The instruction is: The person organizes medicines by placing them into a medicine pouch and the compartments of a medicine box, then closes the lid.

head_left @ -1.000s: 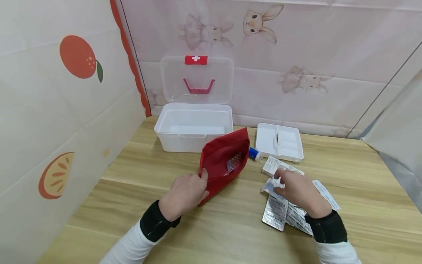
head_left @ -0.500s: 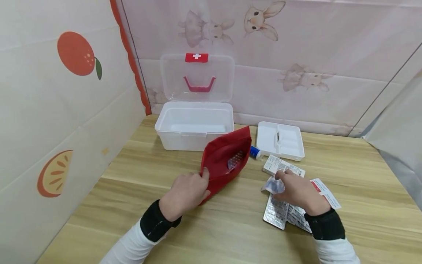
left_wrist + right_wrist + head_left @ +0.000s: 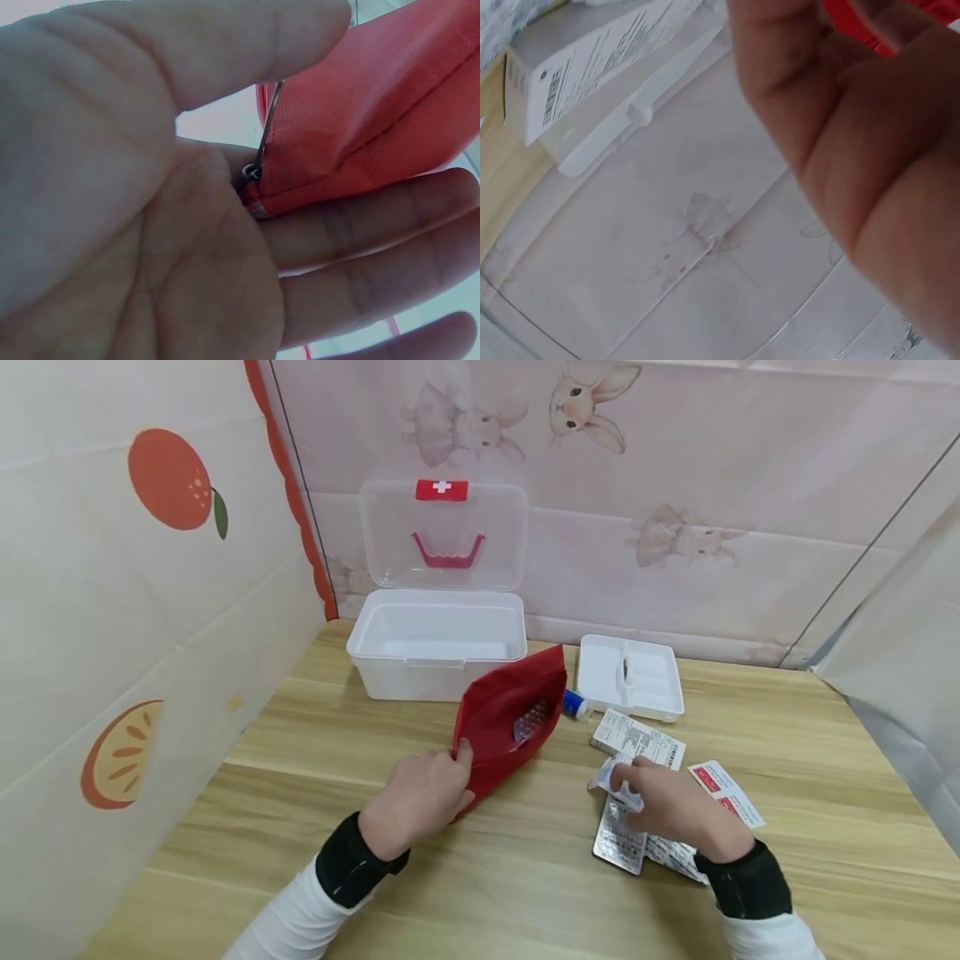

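Holding the pouch (image 3: 495,718) by the left end of its mouth, the left hand (image 3: 423,793) has its grip clamped there, thumb inside the rim and fingers along the outside; the left wrist view shows what looks like a zip pull (image 3: 270,127) by the palm. The pouch is tilted on the worktop (image 3: 525,885), mouth gaping, with a blister pack (image 3: 528,724) inside. To its right, the right hand (image 3: 678,802) has its fingers at a crumpled clear packet (image 3: 626,795); I cannot tell whether that grip has come together on it, since the right wrist view does not show the packet.

The step in hand looks like taking up the packet while the pouch is held ready. The next move seems to call for a sure pinch on the packet alone, leaving what lies around it undisturbed, and a steady left grip.

Around the packet are a silver strip (image 3: 618,839), a second strip (image 3: 672,857) partly under the right hand, a carton (image 3: 637,739) and a red-marked card (image 3: 727,793). Further back come a blue bottle (image 3: 574,704), a white tray (image 3: 654,672) and a box (image 3: 401,677), its lid (image 3: 446,522) raised.
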Motion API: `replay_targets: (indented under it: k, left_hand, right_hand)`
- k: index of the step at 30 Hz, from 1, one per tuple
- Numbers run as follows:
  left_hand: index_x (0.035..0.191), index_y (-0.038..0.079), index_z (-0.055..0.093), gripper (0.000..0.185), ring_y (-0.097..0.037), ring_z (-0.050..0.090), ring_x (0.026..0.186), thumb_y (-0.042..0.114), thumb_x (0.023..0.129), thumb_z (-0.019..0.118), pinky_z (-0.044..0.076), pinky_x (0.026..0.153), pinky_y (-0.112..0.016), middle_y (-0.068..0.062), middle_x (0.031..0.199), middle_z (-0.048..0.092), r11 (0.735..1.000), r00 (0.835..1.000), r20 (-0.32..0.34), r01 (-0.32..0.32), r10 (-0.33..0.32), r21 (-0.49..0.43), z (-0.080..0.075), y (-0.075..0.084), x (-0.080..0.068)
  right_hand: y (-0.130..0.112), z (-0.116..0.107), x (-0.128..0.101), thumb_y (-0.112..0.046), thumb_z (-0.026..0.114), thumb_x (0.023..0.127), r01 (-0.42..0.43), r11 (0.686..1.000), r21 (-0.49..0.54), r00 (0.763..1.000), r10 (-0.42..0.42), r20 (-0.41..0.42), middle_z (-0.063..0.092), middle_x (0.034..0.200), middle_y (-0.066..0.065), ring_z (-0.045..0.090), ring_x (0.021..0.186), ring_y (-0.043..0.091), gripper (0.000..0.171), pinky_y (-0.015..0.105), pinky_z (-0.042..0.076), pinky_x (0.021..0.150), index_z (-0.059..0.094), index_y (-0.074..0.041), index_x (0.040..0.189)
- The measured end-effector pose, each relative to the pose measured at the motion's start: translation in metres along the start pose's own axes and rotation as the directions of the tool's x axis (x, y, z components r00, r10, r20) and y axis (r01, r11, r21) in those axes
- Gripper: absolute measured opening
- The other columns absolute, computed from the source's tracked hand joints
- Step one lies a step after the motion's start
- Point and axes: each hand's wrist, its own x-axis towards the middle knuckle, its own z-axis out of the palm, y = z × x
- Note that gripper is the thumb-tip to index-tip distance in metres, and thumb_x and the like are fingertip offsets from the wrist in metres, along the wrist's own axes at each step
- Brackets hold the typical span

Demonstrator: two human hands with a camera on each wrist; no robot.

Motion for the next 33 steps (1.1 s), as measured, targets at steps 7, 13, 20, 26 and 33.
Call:
replay_targets:
  k: [7, 13, 20, 26, 33]
  left_hand:
    - [0.128, -0.006, 0.058, 0.059, -0.018, 0.060, 0.059, 0.031, 0.086, 0.078, 0.056, 0.053, -0.030, -0.011, 0.077, 0.067, 1.000, 1.000, -0.011, -0.006, 0.006, -0.003, 0.000, 0.001, -0.001]
    - [0.129, -0.006, 0.058, 0.060, -0.016, 0.057, 0.055, 0.032, 0.087, 0.078, 0.054, 0.050, -0.027, -0.010, 0.073, 0.065, 1.000, 1.000, -0.009, -0.002, 0.002, 0.002, 0.000, 0.003, -0.001]
    - [0.129, -0.006, 0.059, 0.060, -0.017, 0.055, 0.056, 0.032, 0.086, 0.078, 0.054, 0.051, -0.028, -0.010, 0.072, 0.064, 1.000, 1.000, -0.014, 0.005, -0.005, 0.010, -0.001, 0.003, -0.002]
    - [0.128, -0.006, 0.060, 0.060, -0.018, 0.058, 0.058, 0.033, 0.085, 0.079, 0.056, 0.052, -0.029, -0.011, 0.074, 0.065, 1.000, 1.000, -0.030, -0.004, 0.004, 0.022, 0.000, 0.002, -0.001]
    - [0.128, -0.006, 0.059, 0.060, -0.018, 0.058, 0.058, 0.033, 0.086, 0.078, 0.056, 0.052, -0.029, -0.011, 0.075, 0.066, 1.000, 1.000, -0.020, -0.003, 0.003, 0.024, 0.002, 0.003, -0.001]
  right_hand:
    - [-0.005, 0.012, -0.005, 0.023, 0.068, 0.067, 0.041, 0.997, -0.069, 0.998, -0.038, 0.045, 0.052, 0.100, 0.007, 0.046, 0.078, 0.018, 0.062, 0.024, 0.041, 0.057, 0.075, -0.020, 0.111]
    - [-0.009, 0.020, -0.001, 0.022, 0.070, 0.068, 0.009, 0.994, -0.107, 0.999, -0.005, 0.038, 0.052, 0.106, 0.013, 0.050, 0.081, 0.021, 0.060, 0.025, 0.043, 0.056, 0.075, -0.019, 0.112]
    - [-0.007, 0.018, 0.003, 0.012, 0.075, 0.075, -0.036, 0.992, -0.122, 0.999, 0.039, 0.019, 0.052, 0.103, 0.014, 0.049, 0.086, 0.024, 0.056, 0.033, 0.046, 0.063, 0.073, -0.021, 0.120]
    - [-0.003, 0.019, 0.004, -0.011, 0.085, 0.076, -0.047, 0.994, -0.094, 0.999, 0.048, 0.006, 0.053, 0.103, 0.016, 0.051, 0.077, 0.020, 0.053, 0.030, 0.045, 0.057, 0.069, -0.020, 0.126]
    - [0.000, 0.028, 0.009, -0.036, 0.085, 0.076, -0.065, 0.994, -0.090, 0.998, 0.063, -0.027, 0.052, 0.097, 0.014, 0.049, 0.076, 0.020, 0.064, 0.033, 0.046, 0.057, 0.064, -0.014, 0.132]
